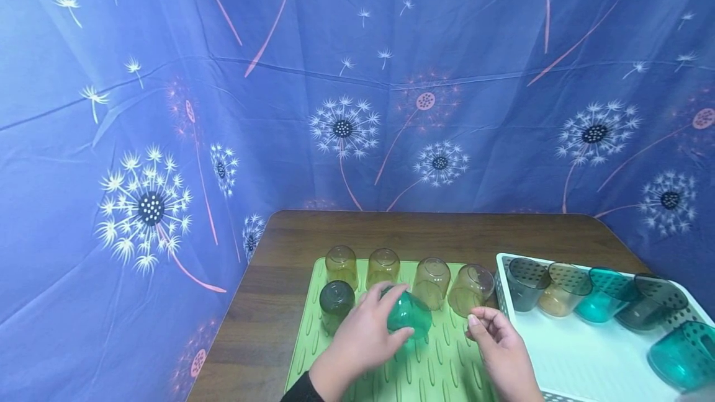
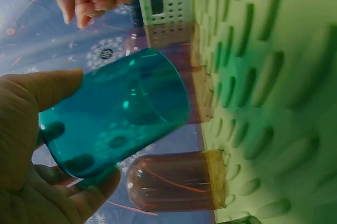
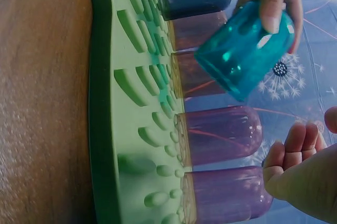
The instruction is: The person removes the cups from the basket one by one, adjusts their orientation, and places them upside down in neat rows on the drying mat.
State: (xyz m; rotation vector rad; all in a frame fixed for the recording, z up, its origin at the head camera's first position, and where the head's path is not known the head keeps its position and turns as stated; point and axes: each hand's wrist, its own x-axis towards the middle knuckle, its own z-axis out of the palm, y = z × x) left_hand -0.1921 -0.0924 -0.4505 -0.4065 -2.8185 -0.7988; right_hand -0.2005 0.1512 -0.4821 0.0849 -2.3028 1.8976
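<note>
My left hand [image 1: 363, 337] grips a teal plastic cup [image 1: 412, 320] around its base end, fingers on one side and thumb on the other. The cup tilts over the green ribbed mat [image 1: 441, 368], its mouth angled down toward it in the left wrist view. On the mat a dark grey cup [image 1: 336, 303] stands upside down just left of that hand. Behind stands a row of several upside-down amber cups [image 1: 432, 284]. My right hand [image 1: 505, 349] hovers near the rightmost amber cup [image 1: 471, 287], fingers loosely curled with nothing in them.
A white perforated basket [image 1: 581, 358] stands right of the mat. Along its back wall are grey, amber and teal cups [image 1: 604, 296]; another teal cup [image 1: 683, 355] lies tilted at its right side. Brown wooden table [image 1: 246, 327] shows around the mat. Blue dandelion-print cloth [image 1: 391, 110] hangs behind.
</note>
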